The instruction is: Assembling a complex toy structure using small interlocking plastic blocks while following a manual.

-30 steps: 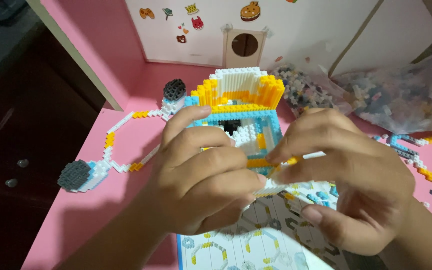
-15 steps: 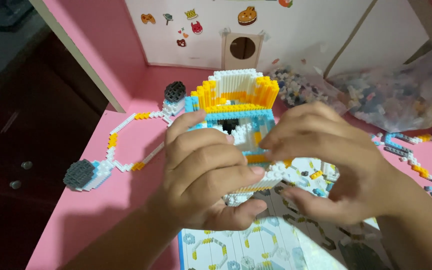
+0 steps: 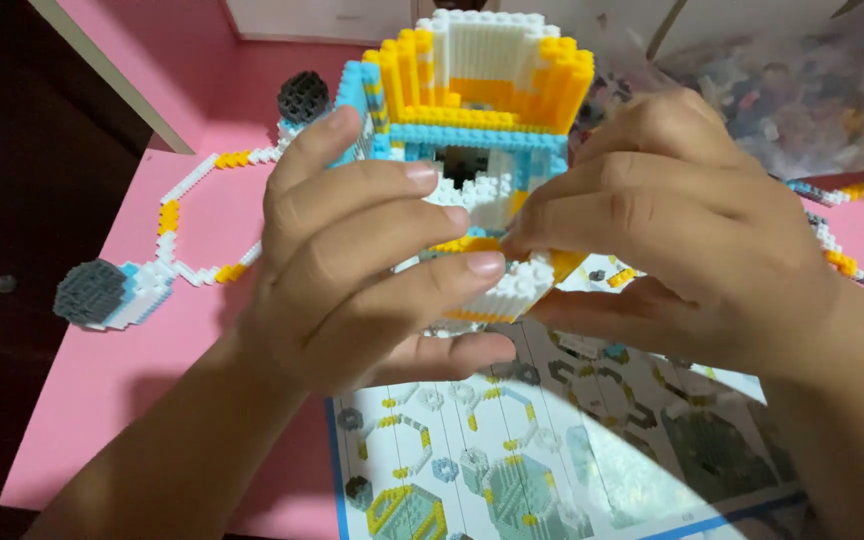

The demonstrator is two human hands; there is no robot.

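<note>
- Head view: a block model (image 3: pixel 482 90) built of tiny studded plastic bricks stands at the middle far side of a smooth pink table (image 3: pixel 102 370); its top is a stepped crown of orange and white, with a light blue band under it and a white front with a dark opening
- A small white slab (image 3: pixel 507 290) of the same bricks, knobbly on top with an orange edge below, sits just in front of the model, between the two hands
- The left hand (image 3: pixel 352 280) curls around the model's left front; its fingers (image 3: pixel 432 275) lie close together and bent, tips pressed on the white bricks and on the slab's left end, thumb tucked under the slab
- The right hand (image 3: pixel 672 240) comes in from the right; its fingers (image 3: pixel 572 225) are pressed together and pinch the slab's right end, thumb beneath, fingertips almost meeting those of the left hand
- A thin chain (image 3: pixel 192 210) of white and orange bricks loops across the table to the left, ending near in a round grey mesh-like ball (image 3: pixel 92 292) with blue and white bricks beside it, and far in a darker ball (image 3: pixel 304 95)
- A glossy instruction sheet (image 3: pixel 512 460) with printed part shapes lies flat near the viewer, under the hands
- A clear bag (image 3: pixel 802 90) of loose bricks lies far right; another strip (image 3: pixel 837 250) of white and orange bricks lies at the right
</note>
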